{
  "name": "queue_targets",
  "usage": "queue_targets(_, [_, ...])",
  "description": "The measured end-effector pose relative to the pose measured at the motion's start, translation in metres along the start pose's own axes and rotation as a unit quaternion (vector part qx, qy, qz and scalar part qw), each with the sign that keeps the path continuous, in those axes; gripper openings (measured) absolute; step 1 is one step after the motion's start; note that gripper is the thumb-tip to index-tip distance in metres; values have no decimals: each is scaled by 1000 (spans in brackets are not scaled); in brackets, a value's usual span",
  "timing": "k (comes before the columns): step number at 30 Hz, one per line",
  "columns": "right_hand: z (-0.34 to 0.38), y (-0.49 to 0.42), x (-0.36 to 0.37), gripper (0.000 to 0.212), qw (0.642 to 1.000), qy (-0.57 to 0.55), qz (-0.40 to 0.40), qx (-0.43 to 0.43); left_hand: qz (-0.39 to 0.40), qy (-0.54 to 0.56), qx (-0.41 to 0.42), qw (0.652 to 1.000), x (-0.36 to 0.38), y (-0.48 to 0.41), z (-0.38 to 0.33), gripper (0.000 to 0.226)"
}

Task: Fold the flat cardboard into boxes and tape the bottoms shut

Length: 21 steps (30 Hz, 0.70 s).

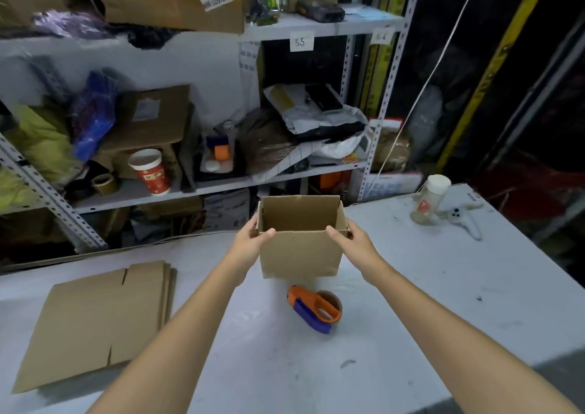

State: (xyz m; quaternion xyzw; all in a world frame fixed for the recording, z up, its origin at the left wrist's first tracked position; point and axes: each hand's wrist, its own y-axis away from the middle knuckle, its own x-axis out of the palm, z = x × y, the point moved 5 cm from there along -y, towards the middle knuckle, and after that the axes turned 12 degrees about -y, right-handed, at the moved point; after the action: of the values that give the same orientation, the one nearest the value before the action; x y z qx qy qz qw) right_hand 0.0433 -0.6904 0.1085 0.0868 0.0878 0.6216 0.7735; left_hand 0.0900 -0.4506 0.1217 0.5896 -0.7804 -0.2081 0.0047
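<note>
On the table (427, 287), tape dispenser (315, 309) lies near box (300, 255); flat cardboard (95, 318) left.

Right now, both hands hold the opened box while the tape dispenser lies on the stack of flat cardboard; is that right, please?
No: the head view shows the tape dispenser on the table, right of the flat cardboard stack and apart from it. The left hand and right hand do hold the opened box.

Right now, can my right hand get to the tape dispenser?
Probably yes, once it lets go: the right hand grips the box, and the tape dispenser lies uncovered on the table just this side of it, between the forearms.
</note>
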Motion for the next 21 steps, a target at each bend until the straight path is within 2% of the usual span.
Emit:
queue_targets(2, [-2, -17, -23, 47, 1000, 4, -1, -2, 10, -19, 3, 1000, 19, -18, -6, 69])
queue_targets(4, [-4, -36, -48, 70, 1000, 15, -9, 8, 19, -27, -7, 999, 42, -37, -9, 78])
queue_targets(5, [-3, -46, -59, 74, 1000, 19, -11, 11, 18, -28, -17, 999, 54, -46, -10, 81])
queue_targets(9, [-2, -87, -104, 66, 999, 40, -8, 17, 9, -15, -45, 999, 102, -82, -18, 80])
queue_targets(13, [-7, -128, -144, 75, 996, 78, -15, 29, 12, -17, -59, 998, 143, -122, -25, 81])
queue_targets(21, [-25, -190, -182, 79, 995, 86, 20, 50, 0, -23, -86, 996, 185, -180, -22, 81])
